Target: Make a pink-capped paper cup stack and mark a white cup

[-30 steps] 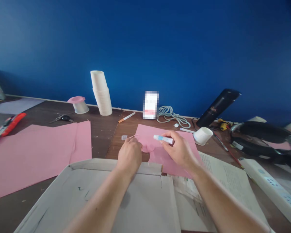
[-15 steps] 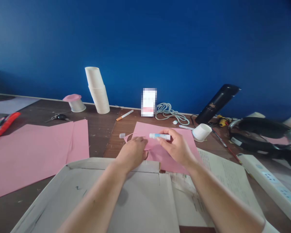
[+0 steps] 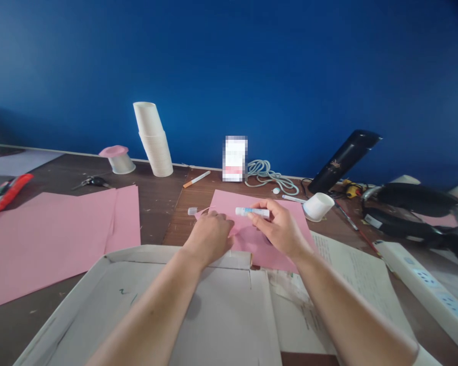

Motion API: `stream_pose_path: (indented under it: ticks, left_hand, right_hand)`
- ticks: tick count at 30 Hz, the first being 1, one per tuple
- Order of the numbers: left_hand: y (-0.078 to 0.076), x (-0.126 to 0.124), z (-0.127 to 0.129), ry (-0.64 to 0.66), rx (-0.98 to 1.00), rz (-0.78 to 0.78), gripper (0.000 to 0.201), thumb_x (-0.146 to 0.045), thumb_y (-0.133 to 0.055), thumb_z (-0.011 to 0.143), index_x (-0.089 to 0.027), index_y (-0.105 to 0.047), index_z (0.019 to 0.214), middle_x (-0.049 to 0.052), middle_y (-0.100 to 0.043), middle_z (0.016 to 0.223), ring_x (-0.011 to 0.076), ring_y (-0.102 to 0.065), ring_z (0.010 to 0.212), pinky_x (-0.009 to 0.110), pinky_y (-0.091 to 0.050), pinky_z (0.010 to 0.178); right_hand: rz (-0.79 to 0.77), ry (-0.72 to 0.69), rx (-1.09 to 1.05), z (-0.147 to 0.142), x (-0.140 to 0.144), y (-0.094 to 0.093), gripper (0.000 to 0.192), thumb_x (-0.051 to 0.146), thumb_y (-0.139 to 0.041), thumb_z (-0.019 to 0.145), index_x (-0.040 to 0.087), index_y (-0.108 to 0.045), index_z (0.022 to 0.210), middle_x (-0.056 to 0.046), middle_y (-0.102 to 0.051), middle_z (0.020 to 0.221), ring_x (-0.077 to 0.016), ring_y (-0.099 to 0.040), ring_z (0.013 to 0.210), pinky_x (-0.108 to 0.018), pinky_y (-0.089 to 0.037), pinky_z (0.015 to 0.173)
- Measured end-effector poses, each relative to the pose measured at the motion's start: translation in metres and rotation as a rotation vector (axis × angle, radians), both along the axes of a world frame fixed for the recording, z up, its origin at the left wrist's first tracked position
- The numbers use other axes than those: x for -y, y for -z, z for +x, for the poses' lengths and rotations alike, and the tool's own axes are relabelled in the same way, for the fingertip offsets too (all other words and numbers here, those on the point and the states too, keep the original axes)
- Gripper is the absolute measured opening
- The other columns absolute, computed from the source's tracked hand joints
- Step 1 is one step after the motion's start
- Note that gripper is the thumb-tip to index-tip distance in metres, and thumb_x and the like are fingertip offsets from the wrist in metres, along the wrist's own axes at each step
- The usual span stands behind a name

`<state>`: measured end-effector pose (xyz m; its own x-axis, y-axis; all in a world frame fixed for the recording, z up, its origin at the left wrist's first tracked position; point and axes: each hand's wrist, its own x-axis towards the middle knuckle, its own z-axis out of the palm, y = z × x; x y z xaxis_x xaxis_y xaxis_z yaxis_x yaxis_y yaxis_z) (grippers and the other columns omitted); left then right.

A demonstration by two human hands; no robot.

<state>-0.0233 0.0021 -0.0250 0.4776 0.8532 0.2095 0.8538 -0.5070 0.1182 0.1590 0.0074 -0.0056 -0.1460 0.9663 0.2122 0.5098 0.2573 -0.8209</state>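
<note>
A white glue stick [image 3: 252, 212] with a blue-printed label lies level between the thumb and fingers of my right hand [image 3: 278, 226], above a pink paper sheet [image 3: 290, 218]. My left hand [image 3: 212, 233] rests low over the left part of that sheet, its fingers curled down on a cut piece of pink paper [image 3: 199, 214]. Most of this piece is hidden under the hand; a thin curved edge shows past the knuckles. On the table just left of it lies a small clear cap [image 3: 192, 211].
Before me lies a white cardboard box lid [image 3: 229, 315]. More pink sheets [image 3: 53, 229] and a red-handled cutter [image 3: 11, 193] are at left. Stacked paper cups [image 3: 154, 142], a phone [image 3: 234, 158] and a cable [image 3: 270, 178] line the wall. At right are a paper cup [image 3: 318, 206], black bottle [image 3: 343, 161] and power strip [image 3: 427, 284].
The glue stick stays in my right hand, nearly unmoved. My left hand has shifted very slightly, covering more of the cut pink piece. The view has tilted a little.
</note>
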Motion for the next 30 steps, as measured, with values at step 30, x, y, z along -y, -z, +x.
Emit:
stream_pose_path:
  ticks: [30]
  left_hand:
    - [0.006, -0.009, -0.002, -0.090, 0.101, -0.005, 0.023, -0.031, -0.047, 0.084, -0.017, -0.064, 0.078, 0.008, -0.062, 0.080, 0.0216, -0.059, 0.078, 0.031, -0.042, 0.068]
  right_hand:
    - [-0.110, -0.029, -0.044, 0.001, 0.001, -0.003, 0.027, 0.040, -0.062, 0.076, 0.020, -0.057, 0.093, 0.000, -0.063, 0.075, -0.0126, -0.057, 0.058, -0.024, -0.042, 0.051]
